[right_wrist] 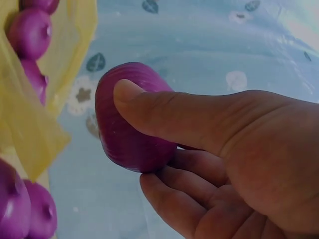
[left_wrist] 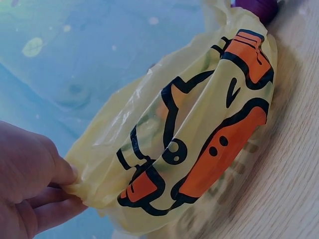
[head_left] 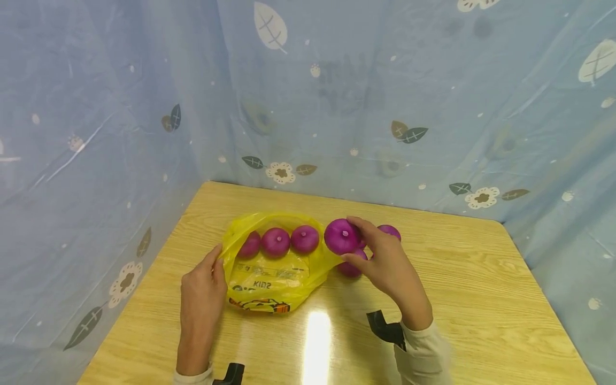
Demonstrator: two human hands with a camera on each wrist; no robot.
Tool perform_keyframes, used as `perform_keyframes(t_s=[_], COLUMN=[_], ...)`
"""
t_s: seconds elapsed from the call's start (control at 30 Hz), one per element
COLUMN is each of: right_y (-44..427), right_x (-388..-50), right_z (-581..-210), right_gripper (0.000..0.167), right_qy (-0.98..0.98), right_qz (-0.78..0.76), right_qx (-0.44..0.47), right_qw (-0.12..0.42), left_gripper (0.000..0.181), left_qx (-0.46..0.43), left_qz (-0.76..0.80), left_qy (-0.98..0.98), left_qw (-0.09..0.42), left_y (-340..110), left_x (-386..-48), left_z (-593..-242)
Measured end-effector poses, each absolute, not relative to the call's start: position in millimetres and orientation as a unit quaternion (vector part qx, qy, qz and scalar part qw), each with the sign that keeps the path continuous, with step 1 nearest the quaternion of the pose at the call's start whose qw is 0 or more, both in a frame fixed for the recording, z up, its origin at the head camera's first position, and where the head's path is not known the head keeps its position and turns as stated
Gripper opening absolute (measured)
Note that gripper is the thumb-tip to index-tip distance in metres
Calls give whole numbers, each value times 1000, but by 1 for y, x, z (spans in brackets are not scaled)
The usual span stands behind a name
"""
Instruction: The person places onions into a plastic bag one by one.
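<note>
My left hand (head_left: 203, 291) pinches the left edge of a yellow plastic bag (head_left: 269, 275), whose mouth gapes toward me. Inside it sit three purple onions in a row, the middle onion (head_left: 276, 242) among them. Between thumb and fingers my right hand (head_left: 392, 262) grips another purple onion (head_left: 341, 236), held up just right of the bag's mouth. The right wrist view shows this held onion (right_wrist: 132, 119) with the thumb across it. In the left wrist view the bag (left_wrist: 199, 129) bears an orange and black cartoon print, and the left hand (left_wrist: 35, 179) pinches its edge.
Loose purple onions lie on the wooden table (head_left: 471, 289) beneath and behind my right hand, one onion (head_left: 390, 231) toward the back; some are partly hidden. A blue patterned curtain (head_left: 356, 107) hangs behind the table and along its sides.
</note>
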State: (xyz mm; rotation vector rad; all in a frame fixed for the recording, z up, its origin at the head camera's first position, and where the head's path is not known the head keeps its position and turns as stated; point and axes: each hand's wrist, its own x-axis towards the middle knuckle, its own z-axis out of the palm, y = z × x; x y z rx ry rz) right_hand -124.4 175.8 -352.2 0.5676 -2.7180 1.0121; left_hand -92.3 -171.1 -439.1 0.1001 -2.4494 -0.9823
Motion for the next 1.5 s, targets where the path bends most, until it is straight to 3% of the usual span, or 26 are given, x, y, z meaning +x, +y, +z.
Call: perform_keyframes(t_s=[0.53,0.83,1.2,1.5], right_y=[126,102,71,55], right_x=[-150,-167,-180,-195], right_z=[-347,-355,-366,-374], right_gripper=[68,72,73,70], right_qy=[-910,-876,-869,-876], right_qz=[313,312,238,196], right_qx=[272,362,427,426], right_qw=[-5,-67,-71,-112], left_gripper=[35,35,35,34], left_qx=[43,42,49,44], left_qz=[-359,-352,-353,-353], left_qy=[-899,-899,-900,-899], left_qw=[248,256,251,254], left_y=[-170,-169,-169,-170], left_x=[-94,-94,-95,-96], left_z=[-439,-441,-441,-442])
